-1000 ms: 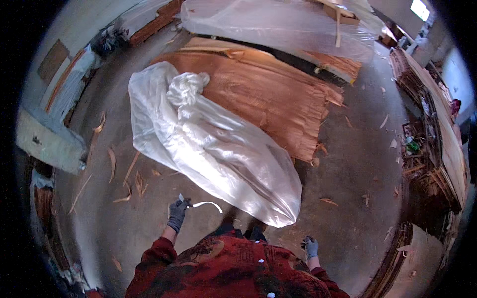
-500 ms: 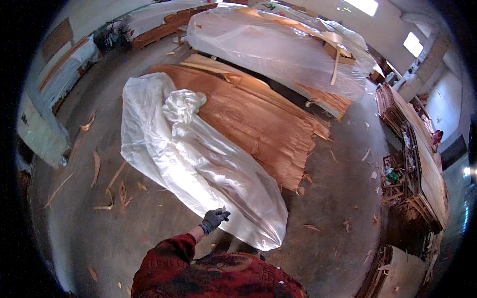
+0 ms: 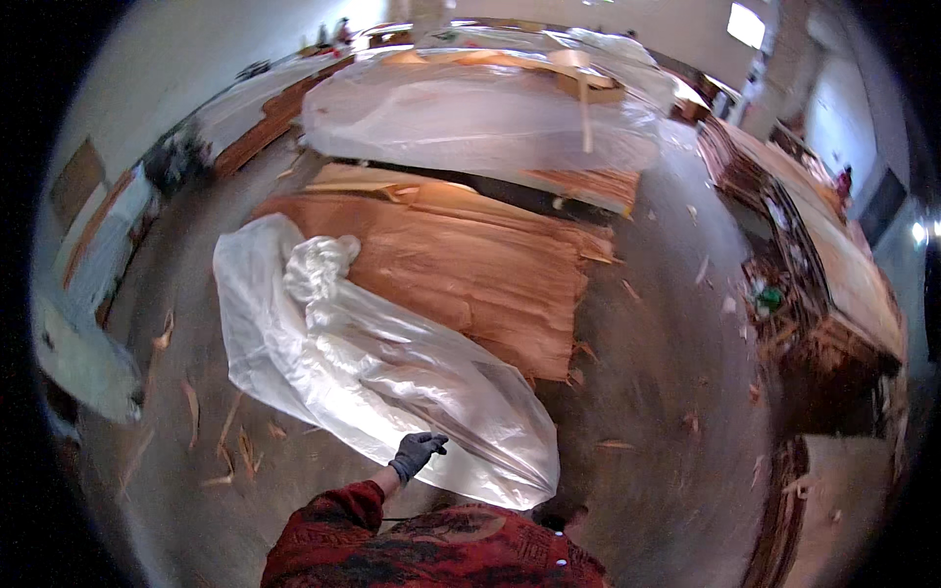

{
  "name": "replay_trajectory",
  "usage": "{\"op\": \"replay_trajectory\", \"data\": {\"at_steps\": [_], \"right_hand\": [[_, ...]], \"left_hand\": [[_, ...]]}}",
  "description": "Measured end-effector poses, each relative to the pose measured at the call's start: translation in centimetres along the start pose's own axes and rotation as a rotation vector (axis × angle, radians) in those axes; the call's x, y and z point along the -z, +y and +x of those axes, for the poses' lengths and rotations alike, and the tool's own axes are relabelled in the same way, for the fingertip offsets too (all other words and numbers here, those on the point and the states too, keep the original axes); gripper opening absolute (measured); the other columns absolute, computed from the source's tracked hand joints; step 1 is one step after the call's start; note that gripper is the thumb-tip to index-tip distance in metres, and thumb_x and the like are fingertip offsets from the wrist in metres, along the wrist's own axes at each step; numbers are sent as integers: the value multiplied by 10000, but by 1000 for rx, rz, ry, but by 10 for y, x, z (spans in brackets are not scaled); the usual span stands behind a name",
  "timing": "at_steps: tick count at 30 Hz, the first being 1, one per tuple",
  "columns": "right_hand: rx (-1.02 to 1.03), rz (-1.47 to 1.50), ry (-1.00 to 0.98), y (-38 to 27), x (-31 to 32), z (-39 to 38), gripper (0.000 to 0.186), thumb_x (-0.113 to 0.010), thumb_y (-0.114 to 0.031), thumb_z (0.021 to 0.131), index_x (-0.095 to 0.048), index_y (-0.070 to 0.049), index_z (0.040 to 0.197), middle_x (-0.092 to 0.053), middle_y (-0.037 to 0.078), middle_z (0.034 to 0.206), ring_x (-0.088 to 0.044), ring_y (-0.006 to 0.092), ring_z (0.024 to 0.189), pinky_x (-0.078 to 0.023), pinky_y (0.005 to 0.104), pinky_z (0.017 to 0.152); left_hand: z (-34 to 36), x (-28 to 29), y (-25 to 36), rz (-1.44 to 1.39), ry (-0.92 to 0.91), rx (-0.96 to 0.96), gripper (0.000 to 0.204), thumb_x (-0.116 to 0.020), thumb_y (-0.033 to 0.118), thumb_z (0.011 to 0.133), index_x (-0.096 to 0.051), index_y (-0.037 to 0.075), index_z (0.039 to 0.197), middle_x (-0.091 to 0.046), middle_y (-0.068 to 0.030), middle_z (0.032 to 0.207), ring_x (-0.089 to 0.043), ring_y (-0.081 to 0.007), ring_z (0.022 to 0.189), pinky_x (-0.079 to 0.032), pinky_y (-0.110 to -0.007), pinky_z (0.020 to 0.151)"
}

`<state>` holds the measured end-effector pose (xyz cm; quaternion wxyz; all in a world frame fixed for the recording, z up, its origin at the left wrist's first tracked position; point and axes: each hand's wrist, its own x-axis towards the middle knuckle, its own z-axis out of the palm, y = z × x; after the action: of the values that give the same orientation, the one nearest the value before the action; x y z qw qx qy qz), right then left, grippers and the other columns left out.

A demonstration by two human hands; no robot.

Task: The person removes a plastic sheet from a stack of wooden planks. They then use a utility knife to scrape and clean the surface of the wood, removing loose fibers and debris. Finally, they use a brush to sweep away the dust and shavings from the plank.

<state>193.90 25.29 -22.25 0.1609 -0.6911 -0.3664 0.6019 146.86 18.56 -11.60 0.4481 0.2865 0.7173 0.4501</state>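
Note:
My left hand [image 3: 416, 457], in a dark grey glove, reaches forward over the near part of a crumpled sheet of clear plastic film [image 3: 338, 367]. Its fingers are curled closed; whatever they hold is too small or too hidden to name. Whether the glove touches the film I cannot tell. The film is bunched into a knot at its far end and drapes over the left side of a low stack of reddish-brown wood veneer sheets [image 3: 480, 269]. Uneven, torn edges show on the stack's right side. My right hand is not visible.
Beyond lies a larger stack under plastic film [image 3: 441, 113], with a cardboard box [image 3: 598, 91] on top. More veneer piles [image 3: 823, 235] line the right side. Veneer scraps [image 3: 191, 412] litter the concrete floor [image 3: 647, 392]. A pale panel [image 3: 83, 358] stands at left.
The view has tilted up and turned a little left, so the far stacks sit lower. My left hand stays over the near film; the small pale pointed thing at its fingertips no longer shows.

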Motion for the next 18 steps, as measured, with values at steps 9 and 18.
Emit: {"op": "replay_trajectory", "data": {"at_steps": [9, 18], "right_hand": [[-276, 161, 223, 107, 151, -19, 227, -479, -198, 875, -583, -1, 923, -594, 109, 753, -566, 226, 666, -472, 384, 592], [-185, -223, 514, 27, 331, 79, 407, -510, -365, 807, -565, -47, 1055, -610, 212, 1025, -585, 365, 967, -455, 437, 796]], "left_hand": [[48, -143, 84, -107, 143, 13, 194, -631, 147, 822, -672, 2, 943, -662, -64, 733, -520, -99, 604, -397, -245, 594], [144, -253, 122, 23, -70, 36, 334, -470, 216, 913, -560, 48, 1187, -644, -106, 977, -537, -152, 879, -407, -282, 800]]}}
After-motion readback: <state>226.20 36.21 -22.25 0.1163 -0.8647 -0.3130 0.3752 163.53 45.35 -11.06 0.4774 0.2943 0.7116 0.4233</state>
